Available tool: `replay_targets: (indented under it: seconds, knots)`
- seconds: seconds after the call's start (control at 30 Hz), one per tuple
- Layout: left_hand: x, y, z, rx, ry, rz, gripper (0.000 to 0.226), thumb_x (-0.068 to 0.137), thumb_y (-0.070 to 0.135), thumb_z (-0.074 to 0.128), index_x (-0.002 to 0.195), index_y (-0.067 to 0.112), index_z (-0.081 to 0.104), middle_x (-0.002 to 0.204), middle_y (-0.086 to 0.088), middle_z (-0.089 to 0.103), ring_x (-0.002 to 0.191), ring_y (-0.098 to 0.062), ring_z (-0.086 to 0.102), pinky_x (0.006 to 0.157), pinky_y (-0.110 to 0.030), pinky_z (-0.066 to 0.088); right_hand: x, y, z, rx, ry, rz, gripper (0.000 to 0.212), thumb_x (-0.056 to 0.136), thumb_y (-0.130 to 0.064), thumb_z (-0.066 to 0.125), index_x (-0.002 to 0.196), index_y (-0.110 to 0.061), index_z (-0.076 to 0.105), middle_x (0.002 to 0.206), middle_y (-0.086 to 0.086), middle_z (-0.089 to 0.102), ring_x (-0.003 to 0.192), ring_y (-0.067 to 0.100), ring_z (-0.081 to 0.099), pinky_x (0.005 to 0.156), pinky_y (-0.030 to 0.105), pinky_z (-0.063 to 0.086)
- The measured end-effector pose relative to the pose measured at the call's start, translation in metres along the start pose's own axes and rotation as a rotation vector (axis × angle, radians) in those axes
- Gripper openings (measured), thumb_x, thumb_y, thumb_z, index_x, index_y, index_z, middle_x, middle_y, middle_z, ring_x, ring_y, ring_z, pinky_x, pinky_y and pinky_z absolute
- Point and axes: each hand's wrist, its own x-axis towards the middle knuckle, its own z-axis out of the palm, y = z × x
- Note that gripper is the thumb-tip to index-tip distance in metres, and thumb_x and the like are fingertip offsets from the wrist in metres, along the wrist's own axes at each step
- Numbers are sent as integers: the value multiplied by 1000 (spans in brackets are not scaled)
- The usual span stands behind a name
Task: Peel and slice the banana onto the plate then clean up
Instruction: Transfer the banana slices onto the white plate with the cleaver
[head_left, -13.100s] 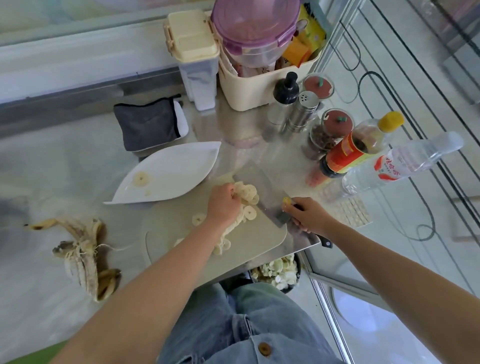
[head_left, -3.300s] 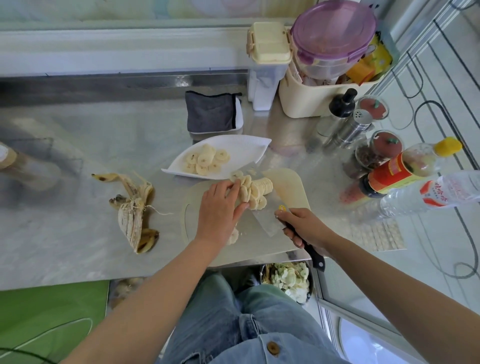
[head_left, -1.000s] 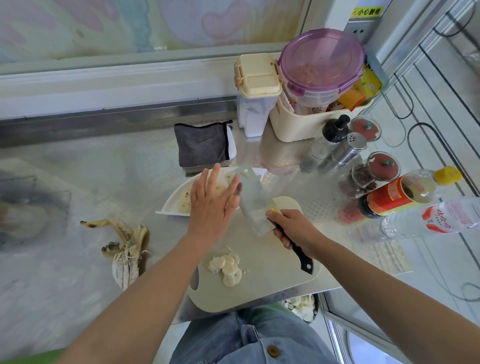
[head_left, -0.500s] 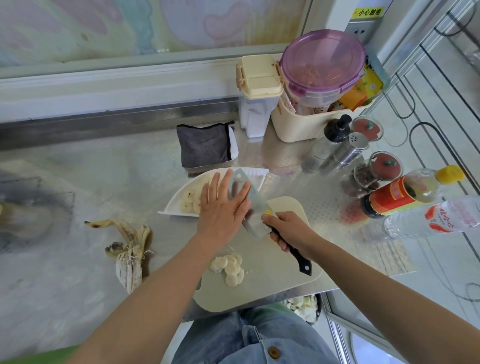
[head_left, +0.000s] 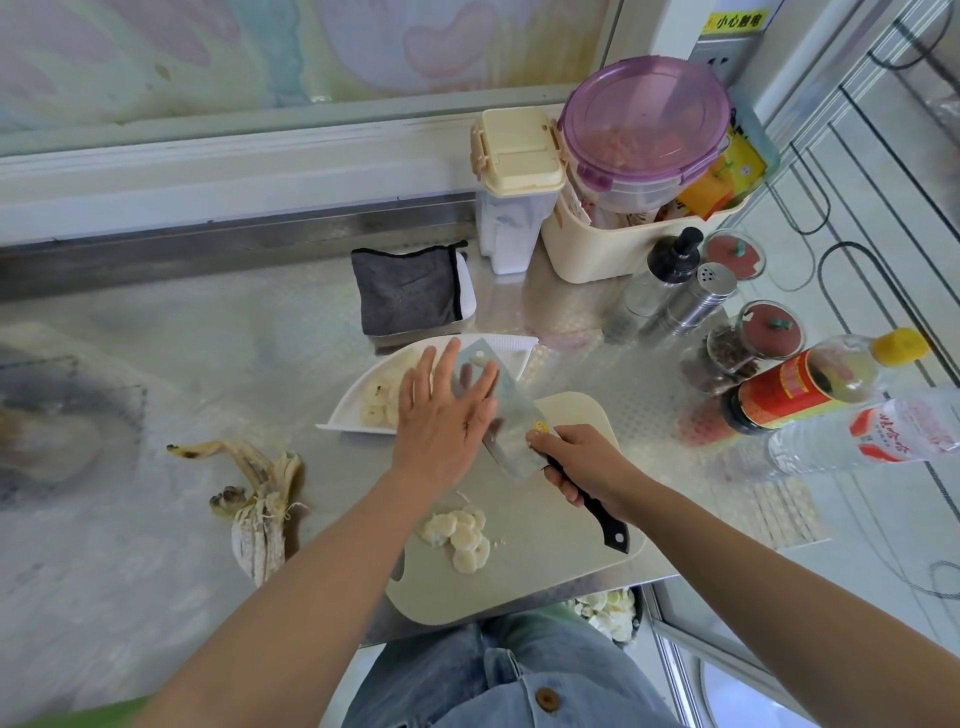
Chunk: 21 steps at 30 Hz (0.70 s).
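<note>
One black-handled steel cleaver (head_left: 514, 415), gripped by my right hand (head_left: 576, 462), pointed upper-left over the white leaf-shaped plate (head_left: 511, 344); my left hand (head_left: 441, 421), spread flat, partly covered its blade.

Pale banana slices (head_left: 376, 402) lie in the white leaf-shaped plate (head_left: 349, 415) just beyond the cream cutting board (head_left: 550, 551), which bears a small heap of slices (head_left: 460, 535). The cleaver (head_left: 511, 415) tilts over the plate, and the browned, splayed peel (head_left: 257, 512) lies left of the board.

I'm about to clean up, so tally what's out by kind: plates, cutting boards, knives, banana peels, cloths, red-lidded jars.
Plate: 1
Cutting board: 1
Knife: 1
Banana peel: 1
Grey cloth: 1
Red-lidded jars: 2
Total: 7
</note>
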Motion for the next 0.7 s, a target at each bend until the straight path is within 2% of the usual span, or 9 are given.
replay_targets:
  seconds: [0.2, 0.4, 0.57, 0.7]
  knots:
    - [1, -19, -1, 30, -12, -156, 68, 91, 53, -4, 150, 32, 21, 159, -7, 2, 145, -31, -5, 116, -48, 3, -2, 0, -2, -9, 15, -6, 34, 96, -31, 52, 69, -13, 43, 53, 4, 48, 34, 13, 36, 38, 23, 30]
    - [1, 2, -5, -28, 24, 29, 59, 94, 55, -3, 147, 44, 23, 159, -4, 4, 144, -29, -3, 114, -50, 5, -4, -4, 4, -39, -12, -33, 33, 96, -31, 51, 69, -13, 45, 53, 5, 49, 34, 13, 37, 37, 22, 31]
    - [4, -4, 1, -88, 28, -106, 55, 95, 55, 1, 147, 47, 19, 159, -3, 2, 144, -28, -4, 115, -49, 5, -5, -4, 4, -25, 12, -56, 33, 96, -31, 51, 69, -12, 46, 54, 6, 49, 34, 12, 38, 37, 22, 31]
    - [3, -16, 1, -45, 9, -165, 63, 92, 55, -4, 147, 43, 23, 159, -5, 4, 144, -29, -3, 116, -48, 5, -6, 2, 1, -26, 12, -38, 36, 96, -31, 51, 66, -14, 42, 52, 3, 48, 33, 13, 37, 37, 22, 30]
